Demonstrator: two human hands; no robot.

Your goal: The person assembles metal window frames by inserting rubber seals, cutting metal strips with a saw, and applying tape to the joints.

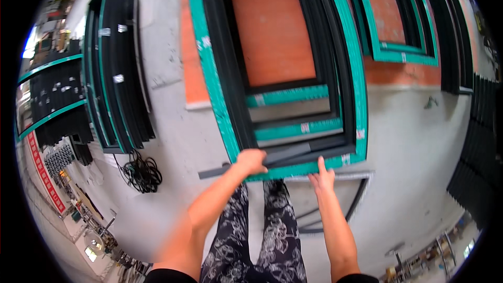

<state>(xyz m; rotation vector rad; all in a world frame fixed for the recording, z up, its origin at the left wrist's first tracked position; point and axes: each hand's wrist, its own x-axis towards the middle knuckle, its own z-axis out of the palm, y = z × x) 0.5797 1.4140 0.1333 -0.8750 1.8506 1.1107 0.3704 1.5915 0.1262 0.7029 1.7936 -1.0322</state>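
Note:
A large black window frame (358, 99) with green film on its faces lies before me, with smaller black-and-green frames (293, 96) nested inside its outline. A long dark grey strip (212, 172) runs slantwise over its near left corner. My left hand (251, 161) is closed around the strip at that corner, its fingertips partly hidden. On the frame's near edge, right of the middle, my right hand (323, 176) has one digit on top and others at the underside, pinching the edge.
Orange-red boards (272, 31) lie under the frames. More green-and-black frames (403, 57) rest at the far right, and stacked frames (118, 73) stand at the left. A coiled black cable (141, 173) lies on the floor. Another frame (356, 202) lies by my legs.

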